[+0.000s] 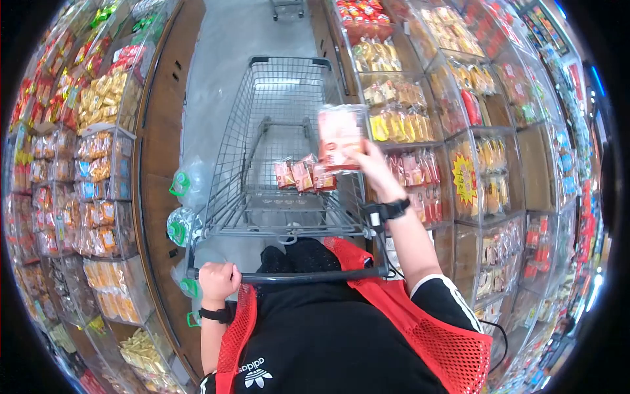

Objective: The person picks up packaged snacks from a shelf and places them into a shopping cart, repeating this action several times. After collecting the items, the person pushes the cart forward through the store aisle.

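My left hand (pixel 220 281) is closed around the black handle (pixel 308 276) of a metal shopping cart (pixel 226 157), near the handle's left end. Over the cart's right side, my right hand (pixel 371 163) grips a pink-and-white snack packet (pixel 341 134) in clear wrapping. Several similar pink packets (pixel 302 175) lie together on the cart's wire bottom, below and left of the held one. Beside my right forearm, a clear bin holds more pink packets (pixel 413 171).
Shelves of clear bins with packaged snacks (pixel 108 98) line the left side, and more bins (pixel 453 85) stand on the right. Large clear bottles with green caps (pixel 177 230) stand on the floor left of the cart. Another cart (pixel 287 8) shows at the aisle's far end.
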Demonstrator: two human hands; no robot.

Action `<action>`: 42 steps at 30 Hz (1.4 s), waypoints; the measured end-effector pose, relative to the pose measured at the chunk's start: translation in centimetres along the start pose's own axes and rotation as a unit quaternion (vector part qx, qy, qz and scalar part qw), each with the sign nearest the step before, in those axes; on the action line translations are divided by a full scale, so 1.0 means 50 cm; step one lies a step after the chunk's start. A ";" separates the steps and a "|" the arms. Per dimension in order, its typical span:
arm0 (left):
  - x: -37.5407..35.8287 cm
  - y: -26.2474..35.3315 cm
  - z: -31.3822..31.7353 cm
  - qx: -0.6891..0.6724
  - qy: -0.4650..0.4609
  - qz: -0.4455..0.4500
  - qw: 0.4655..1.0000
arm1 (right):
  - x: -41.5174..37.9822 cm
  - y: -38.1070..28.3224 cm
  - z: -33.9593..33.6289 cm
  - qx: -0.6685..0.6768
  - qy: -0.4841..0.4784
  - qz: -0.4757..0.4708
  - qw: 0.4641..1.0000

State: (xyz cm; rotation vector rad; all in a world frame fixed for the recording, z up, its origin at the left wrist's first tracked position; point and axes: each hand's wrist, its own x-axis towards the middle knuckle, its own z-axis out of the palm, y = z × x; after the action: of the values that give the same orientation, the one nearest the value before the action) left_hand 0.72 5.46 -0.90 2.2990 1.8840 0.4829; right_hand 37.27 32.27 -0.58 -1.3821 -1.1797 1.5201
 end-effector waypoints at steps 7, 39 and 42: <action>0.003 0.002 -0.006 -0.001 -0.005 -0.026 1.000 | 0.237 0.417 0.279 -0.033 -0.169 0.198 0.965; 0.053 -0.063 -0.011 -0.043 -0.013 -0.038 0.998 | 0.439 0.600 0.473 -0.574 -0.302 0.185 0.738; 0.057 -0.065 -0.008 -0.044 0.029 -0.018 0.998 | 0.443 0.621 0.365 -0.549 -0.358 0.107 0.747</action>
State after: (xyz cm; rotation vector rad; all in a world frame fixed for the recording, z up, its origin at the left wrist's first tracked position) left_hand -1.95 8.90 -1.04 2.2158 1.8865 0.6212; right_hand 17.87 41.64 -36.95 -1.6760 -2.8052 1.5925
